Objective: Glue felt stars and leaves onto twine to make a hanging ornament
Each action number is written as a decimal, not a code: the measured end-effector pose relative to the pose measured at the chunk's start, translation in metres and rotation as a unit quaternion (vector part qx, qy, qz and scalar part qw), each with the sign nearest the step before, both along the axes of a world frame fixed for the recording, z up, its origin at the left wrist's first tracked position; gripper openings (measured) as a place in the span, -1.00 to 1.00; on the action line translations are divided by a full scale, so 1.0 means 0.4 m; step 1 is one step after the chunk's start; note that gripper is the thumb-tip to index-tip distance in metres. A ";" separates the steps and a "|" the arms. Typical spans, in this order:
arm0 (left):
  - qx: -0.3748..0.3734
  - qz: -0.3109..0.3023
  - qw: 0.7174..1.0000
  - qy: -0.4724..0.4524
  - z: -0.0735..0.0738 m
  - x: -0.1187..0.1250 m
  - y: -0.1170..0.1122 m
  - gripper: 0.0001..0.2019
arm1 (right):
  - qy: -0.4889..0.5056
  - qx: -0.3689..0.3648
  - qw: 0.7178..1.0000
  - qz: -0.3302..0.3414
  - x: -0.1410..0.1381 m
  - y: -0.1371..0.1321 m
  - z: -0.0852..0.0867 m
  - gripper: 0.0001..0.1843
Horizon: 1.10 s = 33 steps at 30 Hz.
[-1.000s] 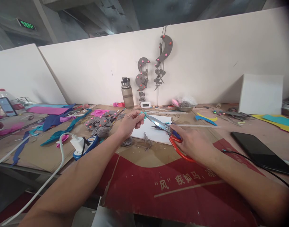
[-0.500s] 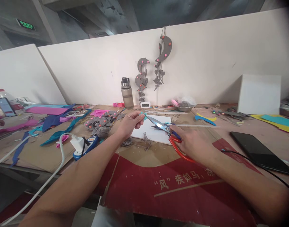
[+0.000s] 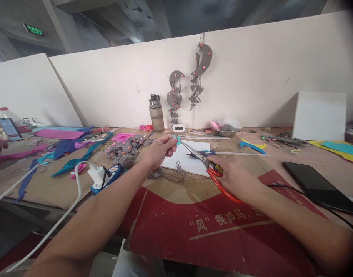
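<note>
Listing our bench: red cardboard (image 3: 222, 231) over the tabletop, white partition (image 3: 107, 88) behind. Two grey moon hangings (image 3: 203, 59), one bottle (image 3: 156, 114), one black phone (image 3: 317, 186), one pair of scissors (image 3: 205, 163). Our left hand (image 3: 160, 148) pinches a teal scrap (image 3: 178, 140) between closed fingertips, raised above the bench. Our right hand (image 3: 235, 177) is wrapped around the red scissors handles, blade tips just beside the scrap.

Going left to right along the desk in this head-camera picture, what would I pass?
From the left: propped phone → white charger → left hand → teal scrap → scissors → right hand → black phone.
</note>
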<state>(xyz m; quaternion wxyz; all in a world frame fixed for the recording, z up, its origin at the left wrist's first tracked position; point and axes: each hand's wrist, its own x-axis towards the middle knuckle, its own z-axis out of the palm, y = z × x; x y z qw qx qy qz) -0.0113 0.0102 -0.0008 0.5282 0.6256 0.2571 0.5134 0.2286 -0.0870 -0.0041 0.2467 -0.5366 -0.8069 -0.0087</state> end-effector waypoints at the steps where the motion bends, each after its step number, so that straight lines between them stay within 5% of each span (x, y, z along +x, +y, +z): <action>1: -0.003 -0.001 1.000 -0.002 0.001 0.000 0.000 -0.68 | 0.013 -0.008 1.000 0.007 -0.001 0.000 0.001 -0.61; 12: -0.010 -0.020 1.000 0.007 -0.003 -0.009 0.006 -0.69 | -0.125 0.091 0.987 -0.044 0.024 0.019 -0.007 -0.56; 24: 0.003 0.024 0.999 0.031 -0.018 -0.010 0.025 -0.68 | -0.049 0.051 0.997 -0.025 0.018 0.025 -0.014 -0.62; 33: -0.022 0.046 0.994 -0.094 -0.003 -0.043 0.049 -0.73 | -0.007 0.055 0.998 -0.026 0.023 0.014 0.004 -0.62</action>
